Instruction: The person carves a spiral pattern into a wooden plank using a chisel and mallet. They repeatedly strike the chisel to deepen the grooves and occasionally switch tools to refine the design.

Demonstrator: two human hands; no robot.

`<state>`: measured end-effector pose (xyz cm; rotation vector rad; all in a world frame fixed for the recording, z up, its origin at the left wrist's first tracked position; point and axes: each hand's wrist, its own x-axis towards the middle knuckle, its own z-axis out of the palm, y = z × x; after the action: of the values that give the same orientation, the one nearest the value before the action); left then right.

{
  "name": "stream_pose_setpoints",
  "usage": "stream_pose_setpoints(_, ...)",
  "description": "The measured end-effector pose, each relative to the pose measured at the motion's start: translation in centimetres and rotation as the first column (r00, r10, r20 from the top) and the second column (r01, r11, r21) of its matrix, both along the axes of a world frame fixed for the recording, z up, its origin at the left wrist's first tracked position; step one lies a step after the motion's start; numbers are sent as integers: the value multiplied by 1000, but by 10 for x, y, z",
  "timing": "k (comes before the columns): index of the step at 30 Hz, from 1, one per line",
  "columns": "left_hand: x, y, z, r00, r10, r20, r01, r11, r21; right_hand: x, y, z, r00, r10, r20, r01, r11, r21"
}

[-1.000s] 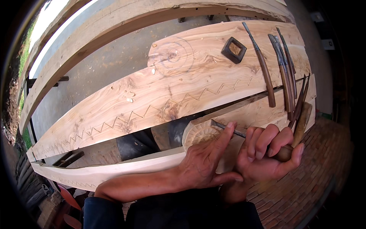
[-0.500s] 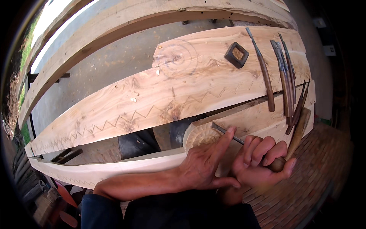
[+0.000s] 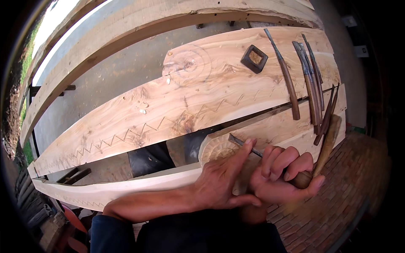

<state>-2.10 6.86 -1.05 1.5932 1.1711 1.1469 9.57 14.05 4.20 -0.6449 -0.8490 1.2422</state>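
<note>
My right hand [image 3: 282,175] is closed around a carving chisel [image 3: 256,152], its thumb stretched out beside the rounded wooden end. The metal blade points left, its tip over a carved round rosette [image 3: 216,148] on the near board [image 3: 270,131]. My left hand [image 3: 221,177] lies at the rosette's near edge, partly covering it. Its index finger is extended against the blade and its thumb stands apart, below the right hand; its other fingers are partly hidden.
On the far board [image 3: 147,97], with a zigzag line and drawn circles, lie a dark square box [image 3: 254,59], a long chisel [image 3: 283,74] and several more chisels [image 3: 310,80]. A pale club-shaped wooden piece [image 3: 328,141] lies right of my hand. Brick floor [image 3: 325,211] shows below.
The view has shifted slightly, so the boards and tools appear a little further left. The blade tip has moved off the rosette's upper rim slightly, and both hands keep their grip and pose.
</note>
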Motion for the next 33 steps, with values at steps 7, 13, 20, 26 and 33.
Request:
stream_pose_setpoints(7,-6,-11,1,999,-20,48,17,998,67,12,12,3,919,351,-182,-315,928,196)
stream_pose_setpoints(13,-5,1,5,995,-98,22,95,990,108,16,4,16,988,149,-41,-139,973,184)
stream_pose_setpoints(20,-5,2,4,998,-65,11,65,997,33,11,0,1,989,113,-95,-99,986,136)
stream_pose_setpoints(26,-9,1,10,991,-133,26,135,986,-96,9,1,-2,989,118,-87,-108,987,116)
stream_pose_setpoints(33,-7,2,9,993,-112,30,114,991,-66,8,2,-4,992,94,-79,-86,991,104)
